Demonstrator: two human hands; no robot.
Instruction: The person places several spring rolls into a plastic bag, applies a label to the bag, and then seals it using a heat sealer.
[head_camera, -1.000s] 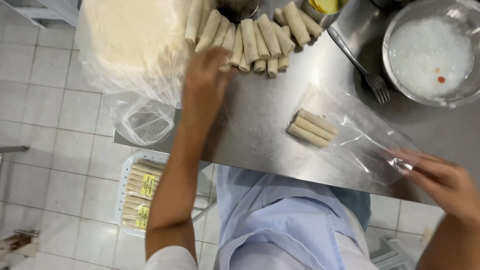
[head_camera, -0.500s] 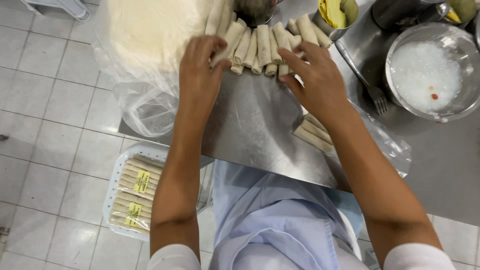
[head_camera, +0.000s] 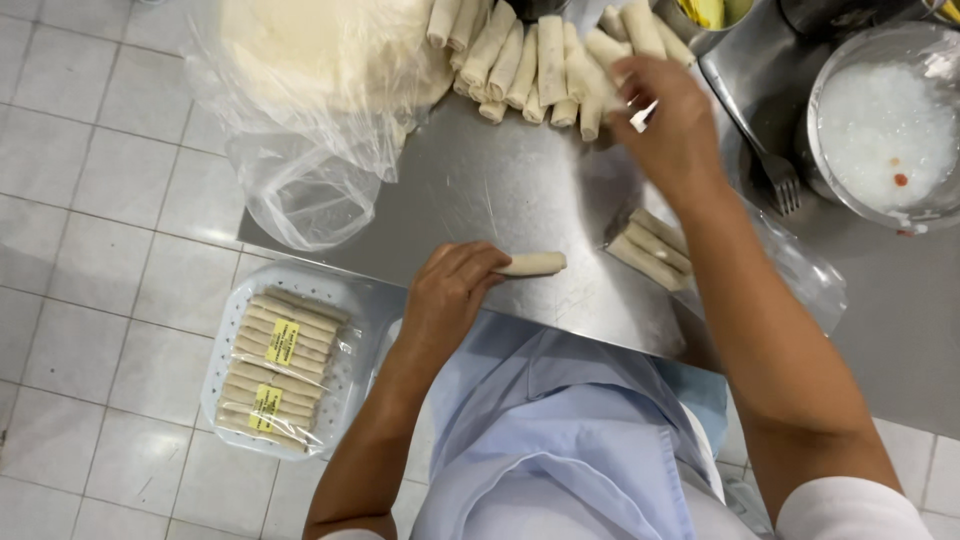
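White floor tiles lie below a steel table (head_camera: 520, 200) whose near edge runs past the person's pale blue apron. Close to that edge lies a single pale roll (head_camera: 533, 264), flat on the bare metal, with its long side running left to right. The left hand (head_camera: 450, 295) is closed on the roll's left end, fingers curled over it, while the rest of the roll sticks out to the right. The right hand (head_camera: 670, 130) is farther back on the table, at the right end of a row of rolls (head_camera: 540, 62) lined up side by side; its fingers are bent around something there, but I cannot tell just what they grip or how tightly. Between the two hands, just right of the single roll, a clear plastic bag (head_camera: 800, 275) lies on the table with a few rolls (head_camera: 652, 250) inside it, stacked close together at an angle. To the left of the row sits a round stack of thin wrappers (head_camera: 320, 50) under loose clear plastic that droops over the table's left edge. On the far right stands a metal bowl (head_camera: 830, 190) of white paste, with a fork (head_camera: 775, 180) lying just beside it. Down on the floor at the left, a white basket (head_camera: 225, 330) holds packed rolls with yellow labels.
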